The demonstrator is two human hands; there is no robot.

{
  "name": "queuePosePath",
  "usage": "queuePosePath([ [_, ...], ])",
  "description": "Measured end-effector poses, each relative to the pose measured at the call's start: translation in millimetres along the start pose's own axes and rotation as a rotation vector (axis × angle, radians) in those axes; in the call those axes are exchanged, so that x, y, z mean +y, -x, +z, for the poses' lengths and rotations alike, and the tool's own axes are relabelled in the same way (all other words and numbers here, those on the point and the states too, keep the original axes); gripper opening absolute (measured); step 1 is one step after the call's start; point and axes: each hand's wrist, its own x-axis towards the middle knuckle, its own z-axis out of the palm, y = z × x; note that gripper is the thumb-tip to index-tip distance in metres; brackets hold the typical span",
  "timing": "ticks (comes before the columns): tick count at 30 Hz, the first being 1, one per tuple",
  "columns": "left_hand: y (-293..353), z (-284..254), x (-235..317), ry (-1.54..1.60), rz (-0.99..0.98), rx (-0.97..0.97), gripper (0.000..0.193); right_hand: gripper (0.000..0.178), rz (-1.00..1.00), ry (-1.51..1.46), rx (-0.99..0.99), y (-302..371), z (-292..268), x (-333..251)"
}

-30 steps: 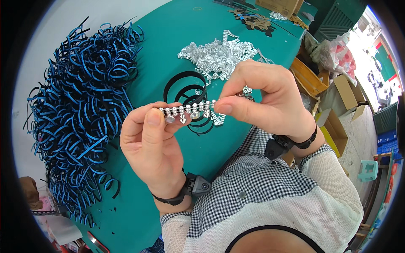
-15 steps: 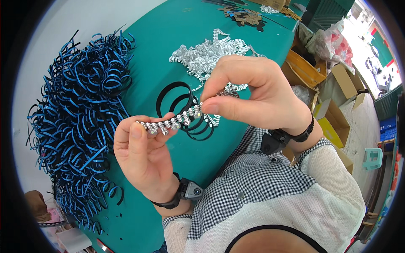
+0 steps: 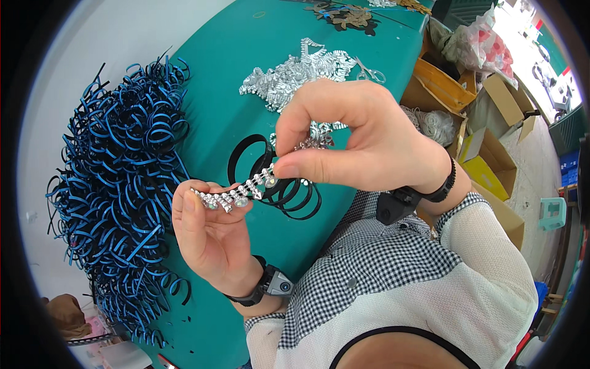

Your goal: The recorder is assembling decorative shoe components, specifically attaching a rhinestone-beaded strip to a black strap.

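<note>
A silver rhinestone trim [image 3: 243,192] with dangling clear stones stretches between my two hands above the green table. My left hand [image 3: 212,237] pinches its lower left end between thumb and fingers. Higher and to the right, my right hand [image 3: 369,135] pinches the same trim between thumb and forefinger; more of it shows inside the curl of that hand. Several black hoops, headband-like in shape [image 3: 232,161], lie on the table just behind the trim, partly hidden by it and by my right hand. Each of my wrists wears a black strap with a small device.
Curled blue-and-black strips [image 3: 123,197] form a big heap at the left. Beyond my hands are a pile of silver trim [image 3: 295,74], scissors [image 3: 370,72] and brown and black flower-like cutouts [image 3: 353,17]. Open cardboard boxes [image 3: 488,163] stand on the floor at the right.
My right hand and the trim have moved a little left and down in the picture. Both hands keep their pinch. The scissors beyond my right hand show more fully.
</note>
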Motion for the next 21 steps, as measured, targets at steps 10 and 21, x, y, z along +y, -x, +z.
queuePosePath([
  [10, -0.1, -2.9, -3.2, 0.072, -0.087, -0.066, 0.015, 0.011, -0.033, -0.048, 0.009, 2.4, -1.4, 4.7],
  [21, -3.7, -2.5, -8.0, 0.11, -0.135, -0.07, 0.016, 0.015, 0.077, -0.007, -0.108, 1.2, -7.9, 7.6],
])
